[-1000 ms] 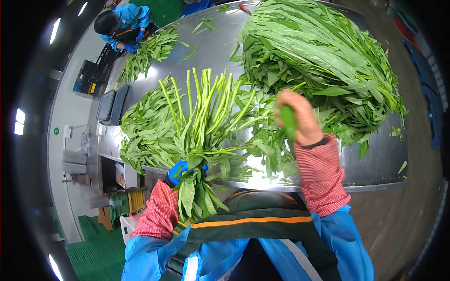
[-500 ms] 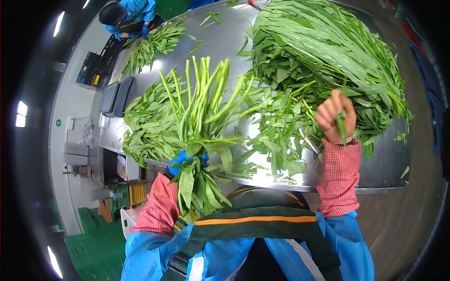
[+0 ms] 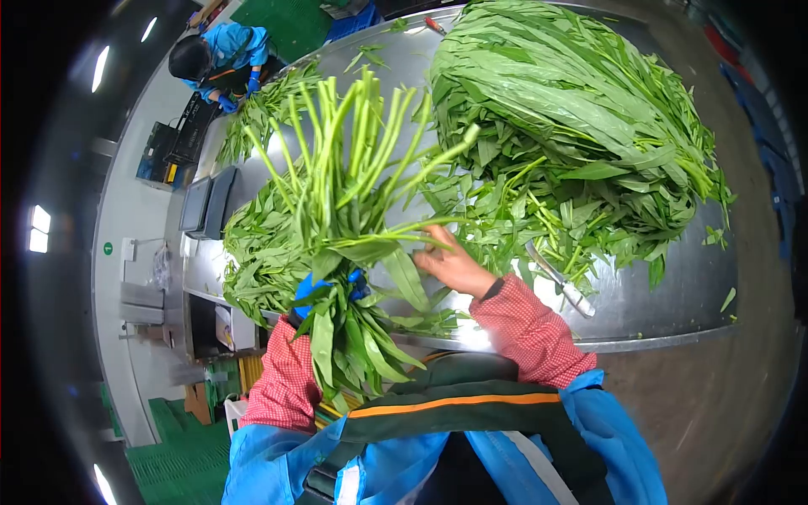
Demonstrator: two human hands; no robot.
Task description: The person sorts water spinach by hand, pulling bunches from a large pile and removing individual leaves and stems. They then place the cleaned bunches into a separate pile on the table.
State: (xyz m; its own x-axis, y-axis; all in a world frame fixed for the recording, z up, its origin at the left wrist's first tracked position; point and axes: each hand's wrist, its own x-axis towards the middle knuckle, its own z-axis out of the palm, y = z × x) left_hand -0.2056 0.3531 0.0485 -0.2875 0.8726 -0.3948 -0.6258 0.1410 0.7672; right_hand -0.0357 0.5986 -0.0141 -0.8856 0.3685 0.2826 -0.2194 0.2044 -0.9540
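My left hand (image 3: 310,290), in a blue glove, is closed round a bunch of water spinach (image 3: 349,181). The cut stems point up and away, and the leaves hang down below the glove. At the bunch's right side my bare right hand (image 3: 454,263) has its fingers bent in on a stem that sticks out sideways; its fingertips are partly hidden by leaves. Beyond it on the metal table, a knife (image 3: 562,284) lies among loose leaves and stems.
A large heap of water spinach (image 3: 572,109) covers the table's right side. A smaller pile (image 3: 261,252) lies at left, beside grey bins (image 3: 209,200). A red-handled tool (image 3: 434,26) is at the far edge. A co-worker (image 3: 227,59) in blue handles greens at far left.
My right hand has come left from over the heap to the bunch, and the green piece it held no longer shows. The knife is now uncovered. The bunch has shifted slightly up and left.
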